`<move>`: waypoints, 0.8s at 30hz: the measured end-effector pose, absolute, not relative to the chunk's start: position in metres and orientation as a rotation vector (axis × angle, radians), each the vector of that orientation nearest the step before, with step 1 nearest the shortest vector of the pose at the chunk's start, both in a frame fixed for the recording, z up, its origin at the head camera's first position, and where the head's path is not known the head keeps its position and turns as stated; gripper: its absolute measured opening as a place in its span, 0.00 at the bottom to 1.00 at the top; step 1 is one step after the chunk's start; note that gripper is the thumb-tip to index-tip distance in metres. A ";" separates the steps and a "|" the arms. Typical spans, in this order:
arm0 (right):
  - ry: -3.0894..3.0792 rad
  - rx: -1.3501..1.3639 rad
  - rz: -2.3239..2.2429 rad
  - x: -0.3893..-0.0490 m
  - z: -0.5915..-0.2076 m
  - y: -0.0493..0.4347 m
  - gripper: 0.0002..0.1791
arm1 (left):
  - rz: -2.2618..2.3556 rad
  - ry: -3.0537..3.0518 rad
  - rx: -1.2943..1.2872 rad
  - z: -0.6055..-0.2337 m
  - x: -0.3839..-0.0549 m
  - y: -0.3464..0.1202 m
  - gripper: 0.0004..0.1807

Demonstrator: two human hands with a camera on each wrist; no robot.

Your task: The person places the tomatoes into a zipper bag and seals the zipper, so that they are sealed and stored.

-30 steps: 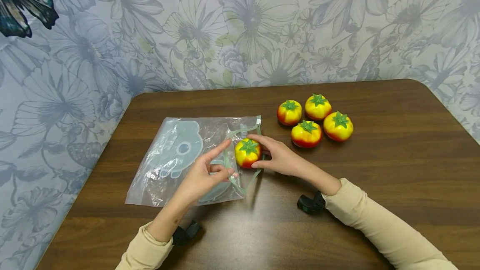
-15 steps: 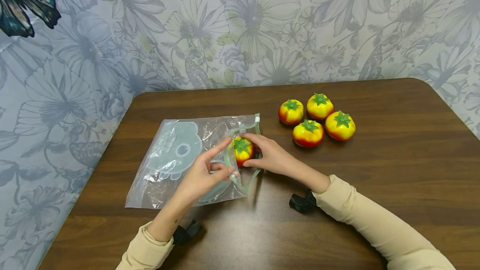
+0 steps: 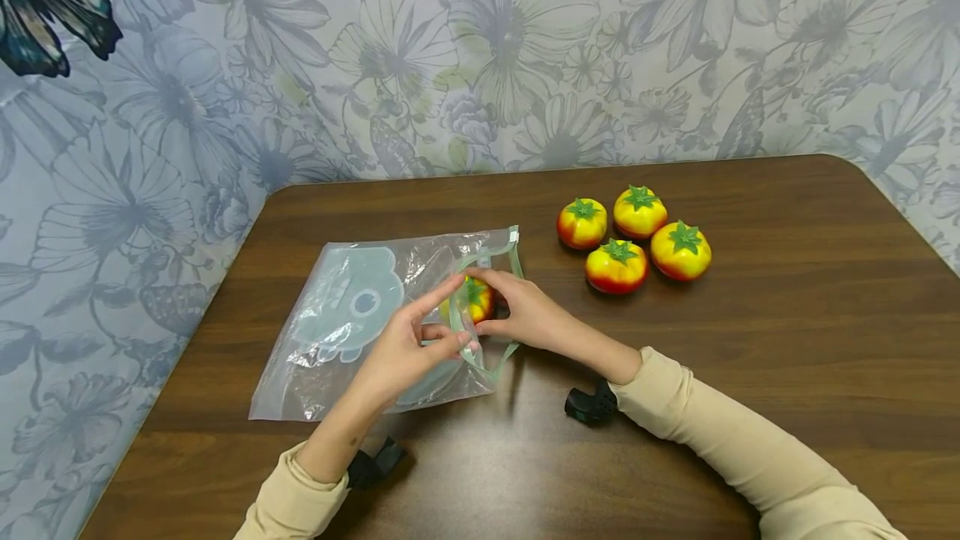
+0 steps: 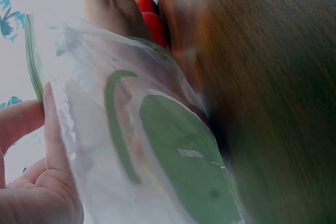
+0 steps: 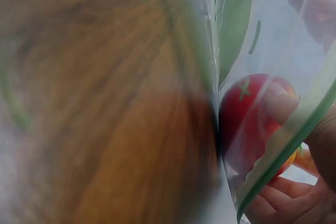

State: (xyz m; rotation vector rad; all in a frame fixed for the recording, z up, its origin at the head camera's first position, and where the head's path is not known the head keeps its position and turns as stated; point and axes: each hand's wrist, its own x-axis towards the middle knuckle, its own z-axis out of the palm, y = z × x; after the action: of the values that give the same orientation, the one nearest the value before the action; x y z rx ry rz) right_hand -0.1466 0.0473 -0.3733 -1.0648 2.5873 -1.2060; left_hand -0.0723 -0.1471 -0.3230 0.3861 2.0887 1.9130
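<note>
A clear plastic zip bag [image 3: 300, 386] with a green-trimmed mouth and a pale blue-green cartoon print lies on the table, mouth facing right. My left hand [image 3: 405, 357] pinches the bag's upper lip at the green strip, lifting it, as the left wrist view shows. Just inside the mouth, my right hand [image 3: 528, 312] holds a red-and-yellow tomato [image 3: 480, 307] with a green star-shaped top. Through the film in the right wrist view, the thumb lies on the red side of the tomato [image 5: 247, 119]. Part of it is hidden by fingers and bag.
Several similar tomatoes stand grouped at the back right, the nearest tomato [image 3: 616, 267] a short way from the bag. The brown wooden table [image 3: 787, 315] ends at a flower-patterned backdrop [image 3: 555, 48]. Black wrist devices sit at both cuffs.
My right hand has moved left with the tomato, from the bag's opening to inside it. My left hand has stayed at the bag's lip.
</note>
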 end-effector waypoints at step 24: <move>2.592 -0.926 -1.400 -0.144 -0.370 0.055 0.26 | 1.883 2.081 0.374 -0.322 -0.072 -0.146 0.36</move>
State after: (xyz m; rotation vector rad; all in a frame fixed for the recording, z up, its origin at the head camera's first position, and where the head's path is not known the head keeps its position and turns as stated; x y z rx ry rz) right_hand -0.1440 0.0546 -0.3701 -0.9261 2.5925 -1.4000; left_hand -0.0719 -0.1459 -0.3222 0.3737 2.0811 1.8828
